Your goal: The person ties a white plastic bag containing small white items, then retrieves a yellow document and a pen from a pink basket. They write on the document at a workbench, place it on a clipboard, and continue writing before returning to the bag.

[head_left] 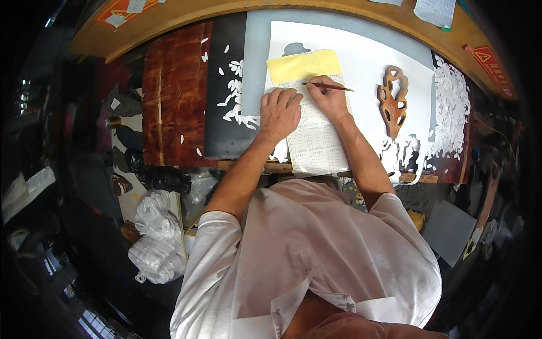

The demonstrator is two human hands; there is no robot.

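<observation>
My right hand (328, 100) is closed around a slim dark red pen (342, 88), its tip over the upper part of a printed form sheet (317, 148). Rows of small boxes cover the form, and a yellow sheet (305, 66) lies at its top end. My left hand (280, 114) rests palm down on the form's left edge, fingers slightly bent and holding nothing. Under the papers spreads a large white sheet (361, 65). To the right of my right hand lies a brown, cutting-die-like frame (387, 104) with several rounded openings.
Small white oval cut pieces (234, 90) are scattered at the left, and many more (450, 107) pile up at the right. A yellow-brown machine beam (214, 31) arches across the far side. Bundled white plastic bags (155, 243) sit low at the left.
</observation>
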